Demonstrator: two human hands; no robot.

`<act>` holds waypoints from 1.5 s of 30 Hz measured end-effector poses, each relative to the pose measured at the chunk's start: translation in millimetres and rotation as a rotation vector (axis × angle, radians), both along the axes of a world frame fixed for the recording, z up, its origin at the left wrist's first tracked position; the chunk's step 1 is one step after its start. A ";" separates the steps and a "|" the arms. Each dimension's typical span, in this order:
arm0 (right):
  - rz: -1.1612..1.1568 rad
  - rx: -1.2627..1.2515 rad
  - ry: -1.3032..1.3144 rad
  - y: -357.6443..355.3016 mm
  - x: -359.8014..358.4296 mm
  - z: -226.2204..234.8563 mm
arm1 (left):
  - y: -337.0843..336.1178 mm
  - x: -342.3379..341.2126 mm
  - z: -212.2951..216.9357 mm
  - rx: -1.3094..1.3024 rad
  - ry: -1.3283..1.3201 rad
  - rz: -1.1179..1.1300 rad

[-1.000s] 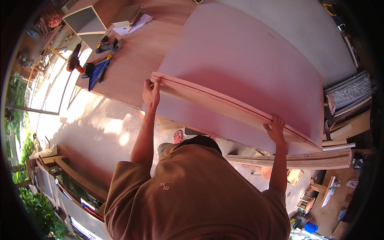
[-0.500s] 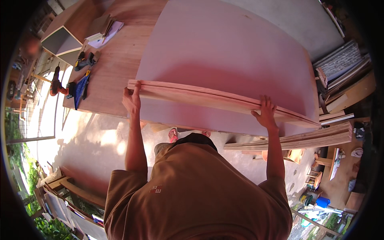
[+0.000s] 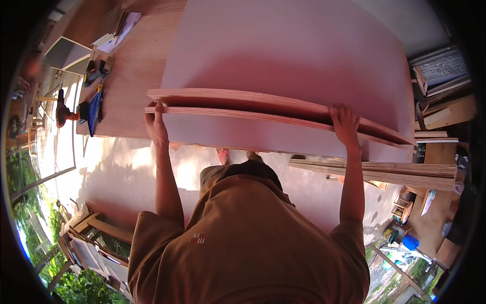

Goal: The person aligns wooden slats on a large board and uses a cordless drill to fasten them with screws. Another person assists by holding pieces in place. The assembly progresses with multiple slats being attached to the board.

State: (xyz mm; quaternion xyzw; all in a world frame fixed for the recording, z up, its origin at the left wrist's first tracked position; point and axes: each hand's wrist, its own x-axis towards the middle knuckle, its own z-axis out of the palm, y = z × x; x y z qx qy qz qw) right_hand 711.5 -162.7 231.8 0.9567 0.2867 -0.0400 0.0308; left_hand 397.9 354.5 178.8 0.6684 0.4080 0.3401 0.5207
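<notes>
Two groups of long plywood boards stand on edge over a large pale sheet (image 3: pixel 293 55) on the worktable, with a dark gap between them. My left hand (image 3: pixel 158 126) grips the left end of the near plywood board (image 3: pixel 243 115), its fingers curled over the top edge. Toward the right end, my right hand (image 3: pixel 346 124) is closed over the same board, fingertips reaching over its top edge into the gap. The far plywood boards (image 3: pixel 223 94) stand just beyond, apart from the near one at the left and closer to it at the right.
Left on the brown table (image 3: pixel 134 66) lie a yellow-and-black drill (image 3: pixel 92 75), a blue triangular tool (image 3: pixel 95 114) and an orange drill (image 3: pixel 65 111). An open wooden box (image 3: pixel 68 53) stands behind. A stack of plywood strips (image 3: pixel 385 172) juts out at my right.
The boards were pressed together in one bundle. Now the near board has come toward me with both hands, opening a gap from the far ones.
</notes>
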 end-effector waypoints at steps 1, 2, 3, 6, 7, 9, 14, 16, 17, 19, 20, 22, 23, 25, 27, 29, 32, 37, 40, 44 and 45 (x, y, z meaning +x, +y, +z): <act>-0.048 -0.017 0.027 3.6 4.7 0.9 | -2.3 -4.0 -1.6 0.037 0.006 -0.004; -0.090 -0.035 0.036 9.8 10.5 0.4 | -6.1 -4.8 -4.7 -0.004 -0.011 0.033; -0.106 -0.033 0.016 15.8 16.1 0.0 | -9.7 -4.6 -7.8 -0.012 -0.026 0.073; -0.097 0.057 -0.049 28.6 24.1 -0.5 | -11.7 -5.6 -11.8 -0.012 -0.023 0.117; -0.104 0.075 -0.034 31.3 25.4 -0.4 | -10.7 -3.6 -13.0 -0.015 -0.026 0.119; -0.114 0.068 -0.033 34.9 28.1 2.1 | -7.6 -0.3 -14.2 -0.017 -0.025 0.108; -0.101 0.148 0.001 34.1 17.0 13.7 | -4.5 7.2 -13.5 -0.023 0.003 0.121; -0.082 0.170 -0.009 32.2 9.9 17.7 | -5.0 11.6 -13.9 -0.036 -0.019 0.127; -0.071 0.174 -0.015 30.9 6.5 19.1 | -5.5 13.0 -14.2 -0.047 -0.020 0.128; -0.068 0.197 -0.025 28.8 1.1 19.6 | -5.5 16.3 -15.4 -0.054 -0.027 0.126; -0.077 0.215 -0.028 27.6 -2.0 18.6 | -5.5 16.8 -16.3 -0.064 -0.037 0.128; -0.098 0.229 -0.035 26.0 -6.5 14.1 | -4.5 17.3 -19.4 -0.072 -0.065 0.089; -0.107 0.223 -0.037 24.9 -9.1 11.3 | -4.3 16.4 -21.7 -0.100 -0.063 0.118; -0.127 0.260 -0.061 23.3 -13.7 3.7 | -4.3 13.6 -27.1 -0.133 -0.090 0.161; -0.150 0.261 -0.071 21.1 -16.0 -3.1 | -3.3 10.6 -32.3 -0.190 -0.168 0.243; -0.171 0.276 -0.079 19.1 -17.1 -7.9 | -2.8 7.7 -35.9 -0.152 -0.128 0.267; -0.156 0.306 -0.055 17.8 -17.0 -10.7 | -3.3 4.4 -36.7 -0.216 -0.105 0.314; -0.164 0.290 -0.034 20.4 -10.8 -10.6 | -1.1 3.1 -31.5 -0.339 -0.119 0.339; -0.148 0.299 -0.035 22.4 -5.5 -9.6 | 3.3 7.3 -31.9 -0.390 -0.156 0.309; -0.113 0.307 -0.073 24.3 -5.5 -8.6 | 2.4 14.8 -34.7 -0.337 -0.190 0.313; -0.108 0.309 -0.095 25.0 -6.4 -8.9 | -2.0 17.1 -35.3 -0.306 -0.152 0.301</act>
